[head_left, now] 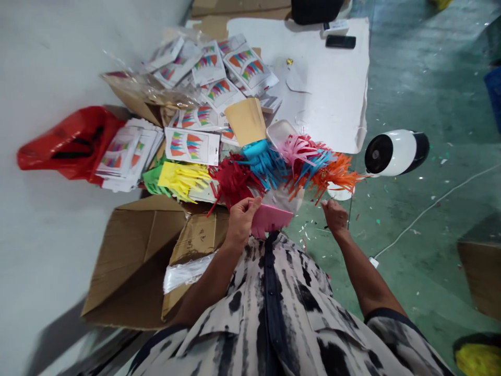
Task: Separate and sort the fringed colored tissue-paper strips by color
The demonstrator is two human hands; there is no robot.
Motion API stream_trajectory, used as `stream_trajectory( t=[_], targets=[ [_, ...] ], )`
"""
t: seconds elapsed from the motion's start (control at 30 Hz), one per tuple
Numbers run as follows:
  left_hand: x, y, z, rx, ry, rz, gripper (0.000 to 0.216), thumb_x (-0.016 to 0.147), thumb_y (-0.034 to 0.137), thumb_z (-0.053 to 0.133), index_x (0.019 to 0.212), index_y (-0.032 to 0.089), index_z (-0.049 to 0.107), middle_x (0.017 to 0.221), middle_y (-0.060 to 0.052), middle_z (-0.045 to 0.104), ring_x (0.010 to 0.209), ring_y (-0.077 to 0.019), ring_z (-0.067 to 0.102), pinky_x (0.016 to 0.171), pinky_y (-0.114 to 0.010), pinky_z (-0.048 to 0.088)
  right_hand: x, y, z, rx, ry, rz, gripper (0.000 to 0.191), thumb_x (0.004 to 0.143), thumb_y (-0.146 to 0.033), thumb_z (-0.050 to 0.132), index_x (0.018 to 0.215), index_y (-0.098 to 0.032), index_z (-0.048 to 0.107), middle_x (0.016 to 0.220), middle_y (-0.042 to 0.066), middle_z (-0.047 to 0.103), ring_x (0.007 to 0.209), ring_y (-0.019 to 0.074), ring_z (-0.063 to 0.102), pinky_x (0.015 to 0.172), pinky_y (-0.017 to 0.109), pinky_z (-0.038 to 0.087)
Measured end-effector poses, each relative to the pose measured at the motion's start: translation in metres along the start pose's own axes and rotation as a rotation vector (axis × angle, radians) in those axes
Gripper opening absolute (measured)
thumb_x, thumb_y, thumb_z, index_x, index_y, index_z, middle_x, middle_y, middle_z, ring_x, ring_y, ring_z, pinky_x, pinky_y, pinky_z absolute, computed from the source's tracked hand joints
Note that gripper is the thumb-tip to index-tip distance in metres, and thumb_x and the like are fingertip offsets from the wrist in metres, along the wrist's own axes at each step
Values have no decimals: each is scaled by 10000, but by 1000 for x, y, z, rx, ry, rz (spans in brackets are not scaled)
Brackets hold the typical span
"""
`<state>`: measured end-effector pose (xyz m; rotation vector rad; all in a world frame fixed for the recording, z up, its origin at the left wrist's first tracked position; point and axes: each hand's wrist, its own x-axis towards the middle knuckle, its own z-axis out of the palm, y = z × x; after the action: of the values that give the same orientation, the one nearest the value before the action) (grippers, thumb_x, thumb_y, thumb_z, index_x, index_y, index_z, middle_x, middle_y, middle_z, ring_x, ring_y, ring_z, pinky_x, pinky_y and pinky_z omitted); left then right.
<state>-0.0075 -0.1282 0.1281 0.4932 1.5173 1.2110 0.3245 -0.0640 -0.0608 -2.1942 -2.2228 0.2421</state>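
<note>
My left hand pinches one end of a folded pink fringed paper tassel in front of my body. Off to the right, my right hand is closed in the air, apart from the pink tassel; a small dark tip shows under its fingers, but what it holds is too small to name. Beyond the hands lies a row of fringed tassels: yellow, dark red, blue, light pink and orange. Part of a green tassel shows beneath the yellow one.
Printed packets heap up on the white-covered table, with a tan card stack nearby. An opened cardboard box stands at left, a red plastic bag behind it. On the right are a black-and-white fan-like object and a floor cable.
</note>
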Motion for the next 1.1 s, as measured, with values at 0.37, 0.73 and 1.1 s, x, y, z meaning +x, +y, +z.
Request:
stream_trajectory(
  t=[0.37, 0.73, 1.1],
  targets=[
    [-3, -2, 2, 220, 5, 92, 524, 741, 670, 814, 740, 161, 689, 625, 44, 531, 553, -79, 429, 492, -191, 337, -54, -84, -111, 524, 194, -251, 290, 1048, -423, 551, 1104, -208, 738, 1116, 96, 707, 1051, 245, 630, 936, 383, 451],
    [-7, 5, 13, 300, -118, 154, 516, 768, 668, 796, 739, 162, 698, 637, 39, 555, 593, -96, 445, 549, -209, 361, -63, -157, -167, 832, 58, -527, 191, 994, -400, 690, 1057, -223, 727, 912, 38, 720, 824, 178, 668, 753, 299, 514],
    [0, -19, -17, 156, -137, 210, 490, 894, 651, 695, 1073, 195, 678, 1018, -45, 690, 853, -152, 630, 742, -238, 513, -54, -163, -175, 795, 137, -442, 210, 1028, -355, 625, 914, -219, 738, 791, 18, 695, 655, 142, 595, 644, 283, 471]
  ],
)
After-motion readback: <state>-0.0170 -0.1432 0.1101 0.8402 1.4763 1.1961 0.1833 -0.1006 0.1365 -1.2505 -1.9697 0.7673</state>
